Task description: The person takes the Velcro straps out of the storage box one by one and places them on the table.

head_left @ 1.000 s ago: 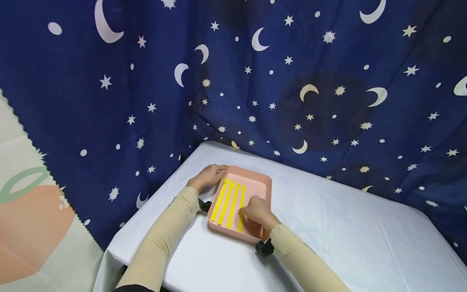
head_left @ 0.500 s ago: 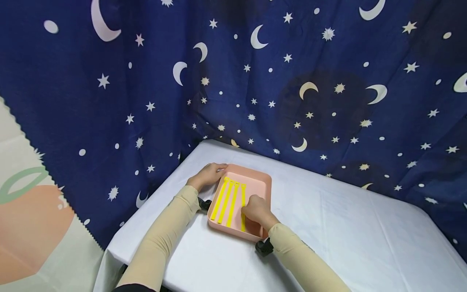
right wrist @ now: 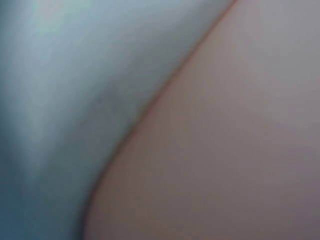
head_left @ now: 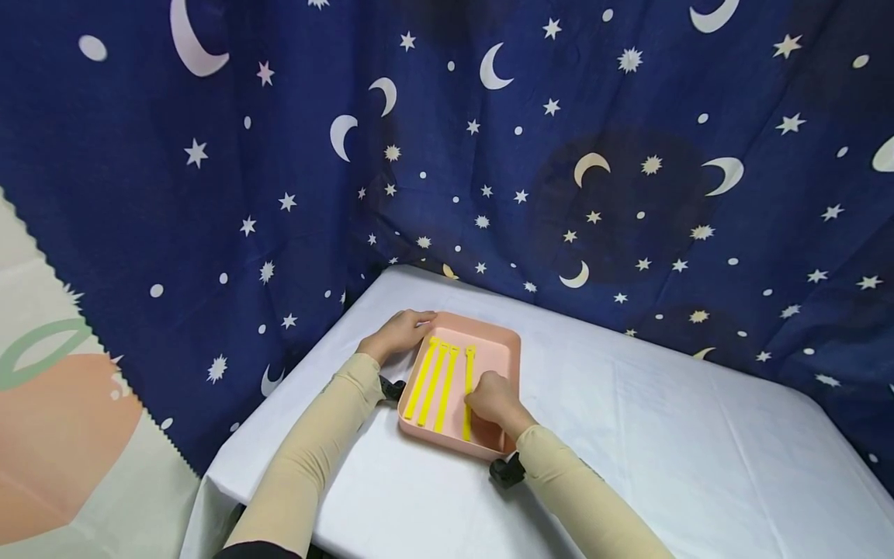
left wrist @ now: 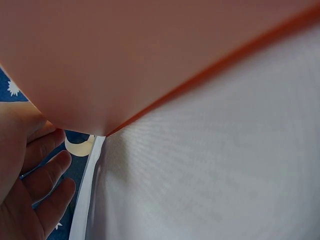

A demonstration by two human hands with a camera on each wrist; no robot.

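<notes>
We see a desk [head_left: 761,497] under a white cloth [head_left: 663,435], with soft creases on its right side and a fold hanging at the near left corner. Behind the desk and along its left we find a navy curtain [head_left: 293,46] printed with pale crescents [head_left: 185,43], stars [head_left: 196,153], spiky bursts [head_left: 629,60] and oval dots [head_left: 93,48]. Right of the middle, we notice a dark rounded patch [head_left: 615,190] on it. At the far left, past its zigzag edge, we make out a cream fabric [head_left: 17,272] with a large peach-coloured shape [head_left: 56,442] and a green leaf outline [head_left: 49,328].
</notes>
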